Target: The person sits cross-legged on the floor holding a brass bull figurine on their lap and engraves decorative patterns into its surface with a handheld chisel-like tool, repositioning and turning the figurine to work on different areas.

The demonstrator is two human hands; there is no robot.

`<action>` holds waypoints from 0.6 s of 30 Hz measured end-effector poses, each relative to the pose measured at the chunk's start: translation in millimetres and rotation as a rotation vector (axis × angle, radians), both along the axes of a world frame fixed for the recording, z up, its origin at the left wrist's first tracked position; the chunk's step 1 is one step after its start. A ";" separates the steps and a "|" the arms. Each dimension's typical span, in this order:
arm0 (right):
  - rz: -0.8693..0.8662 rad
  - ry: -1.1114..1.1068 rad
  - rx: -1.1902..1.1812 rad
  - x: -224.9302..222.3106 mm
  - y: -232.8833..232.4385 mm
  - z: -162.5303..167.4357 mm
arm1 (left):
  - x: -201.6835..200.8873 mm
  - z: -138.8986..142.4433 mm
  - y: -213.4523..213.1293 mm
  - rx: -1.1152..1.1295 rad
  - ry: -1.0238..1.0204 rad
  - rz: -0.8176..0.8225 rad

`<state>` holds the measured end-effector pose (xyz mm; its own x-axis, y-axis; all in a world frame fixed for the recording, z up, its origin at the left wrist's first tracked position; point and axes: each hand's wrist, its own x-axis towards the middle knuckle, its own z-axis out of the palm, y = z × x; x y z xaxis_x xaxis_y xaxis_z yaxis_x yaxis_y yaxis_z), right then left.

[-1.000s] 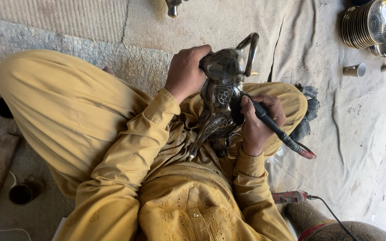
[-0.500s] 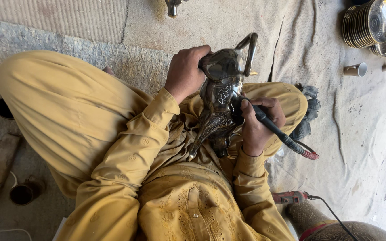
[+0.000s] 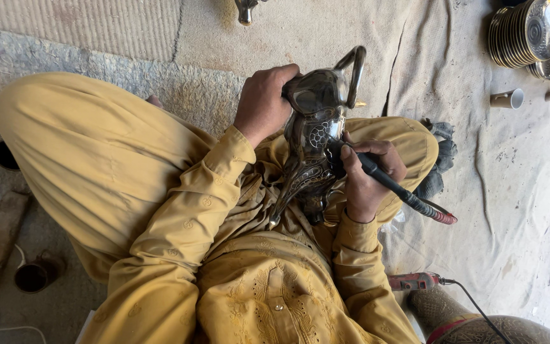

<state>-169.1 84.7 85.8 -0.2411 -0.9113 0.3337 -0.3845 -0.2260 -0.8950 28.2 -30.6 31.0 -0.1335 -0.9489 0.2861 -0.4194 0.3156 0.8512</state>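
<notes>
- Pale, creased cloth (image 3: 517,191) covers the floor on the right side; bare gritty ground and a woven mat lie toward the top and left edges.
- Seated cross-legged, the person in mustard-yellow clothes fills the middle, and the dark metal teapot (image 3: 316,137) lies in the lap, its loop handle pointing toward the top edge.
- Near the top right corner of the cloth sits a stack of shiny plates (image 3: 522,35), with a small cup (image 3: 507,99) just below it.
- Left hand (image 3: 263,102) is clamped around the teapot's body, as it was a second ago.
- Right hand (image 3: 367,175) is closed on a black engraving pen (image 3: 386,185), tip at the patterned side; the pen has barely shifted, so the work looks steady on one patch.
</notes>
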 end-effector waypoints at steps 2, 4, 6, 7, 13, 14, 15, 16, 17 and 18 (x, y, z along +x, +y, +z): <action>0.036 -0.096 -0.032 1.8 0.8 0.2 | 0.4 0.0 0.3 0.002 0.002 -0.001; 0.066 -0.173 -0.043 3.5 -0.4 0.8 | 0.3 0.4 0.2 0.057 -0.003 -0.012; 0.082 -0.226 -0.031 4.9 -0.2 1.7 | 1.2 0.6 0.8 0.050 -0.024 -0.009; 0.084 -0.221 -0.032 4.7 -0.7 2.3 | 0.9 1.0 0.0 0.044 -0.034 -0.009; 0.115 -0.213 -0.067 1.5 0.5 -0.1 | 1.6 1.7 0.6 0.053 0.011 -0.013; 0.120 -0.190 -0.075 0.3 0.6 -1.3 | 1.7 1.1 0.7 0.051 0.007 -0.012; 0.124 -0.167 -0.085 -0.7 0.6 -2.8 | 1.5 0.4 0.4 0.049 0.003 -0.012; 0.108 -0.151 -0.099 -1.5 0.7 -4.4 | 0.9 -0.7 -0.2 0.047 -0.001 -0.011; 0.091 -0.137 -0.113 -1.5 1.3 -6.4 | 0.9 -2.2 -0.2 0.055 0.007 -0.012; 0.074 -0.123 -0.127 -1.7 1.9 -8.1 | 0.6 -3.9 -0.5 0.064 0.015 -0.013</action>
<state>-170.8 86.6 77.7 -0.2213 -0.8807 0.4189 -0.2523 -0.3633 -0.8969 28.8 -31.1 27.1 -0.1423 -0.9634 0.2271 -0.4024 0.2660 0.8760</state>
